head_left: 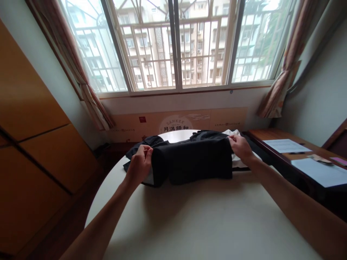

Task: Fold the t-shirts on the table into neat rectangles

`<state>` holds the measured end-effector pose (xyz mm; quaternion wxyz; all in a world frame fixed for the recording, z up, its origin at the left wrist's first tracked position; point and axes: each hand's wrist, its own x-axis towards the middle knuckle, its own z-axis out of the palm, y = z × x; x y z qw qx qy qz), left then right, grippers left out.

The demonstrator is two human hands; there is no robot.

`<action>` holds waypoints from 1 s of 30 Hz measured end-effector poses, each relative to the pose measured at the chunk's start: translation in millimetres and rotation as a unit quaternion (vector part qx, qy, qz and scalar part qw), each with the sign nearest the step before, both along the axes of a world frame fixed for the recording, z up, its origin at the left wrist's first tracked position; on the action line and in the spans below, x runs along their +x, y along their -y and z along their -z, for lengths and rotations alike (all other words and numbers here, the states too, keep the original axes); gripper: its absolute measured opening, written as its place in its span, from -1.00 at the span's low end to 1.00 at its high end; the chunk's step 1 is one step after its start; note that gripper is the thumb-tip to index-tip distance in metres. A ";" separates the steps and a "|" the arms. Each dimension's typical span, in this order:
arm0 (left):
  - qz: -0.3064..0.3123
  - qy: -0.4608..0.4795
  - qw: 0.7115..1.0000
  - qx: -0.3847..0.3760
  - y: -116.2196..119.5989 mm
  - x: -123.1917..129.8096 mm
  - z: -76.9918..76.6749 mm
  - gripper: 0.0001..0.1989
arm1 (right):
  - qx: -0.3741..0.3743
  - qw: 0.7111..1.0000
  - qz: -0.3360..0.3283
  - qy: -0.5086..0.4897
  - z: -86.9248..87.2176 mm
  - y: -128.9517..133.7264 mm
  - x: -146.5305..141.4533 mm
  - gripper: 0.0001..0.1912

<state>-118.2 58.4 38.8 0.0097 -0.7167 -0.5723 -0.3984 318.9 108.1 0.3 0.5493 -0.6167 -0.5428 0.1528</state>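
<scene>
Centrally, a black garment (195,162) is held above a white table (189,224), its edges pinched by left hand (141,160) and right hand (240,146).

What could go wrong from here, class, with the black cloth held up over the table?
The left hand and right hand pinch the black cloth only near its upper corners, so one might slip free. Its lower part hangs loose over the table, so it could crease or fold under. A white cloth lies close behind, near the right hand, and might get dragged along.
</scene>
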 end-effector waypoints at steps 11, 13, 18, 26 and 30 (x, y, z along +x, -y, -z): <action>0.228 -0.188 0.927 -0.231 30.9 30.4 4.8 -0.65 | -0.015 0.864 -0.360 0.352 -12.3 60.7 -65.3 -0.60; 0.240 -0.213 0.903 -0.286 37.2 33.2 3.5 -0.40 | -0.053 0.816 -0.380 0.433 -5.7 69.5 -79.9 -0.69; 0.251 -0.193 0.884 -0.345 36.2 22.8 4.9 -0.07 | -0.090 0.788 -0.402 0.457 -0.8 78.4 -92.8 -0.87; 0.474 0.046 0.762 -0.440 39.9 -11.7 -35.2 -0.26 | -0.254 0.695 -0.640 0.206 -44.4 89.4 -71.3 -0.57; 0.528 0.093 0.638 -0.553 39.3 -33.2 -46.6 -0.36 | -0.381 0.494 -0.767 0.150 -53.5 88.8 -66.5 -0.44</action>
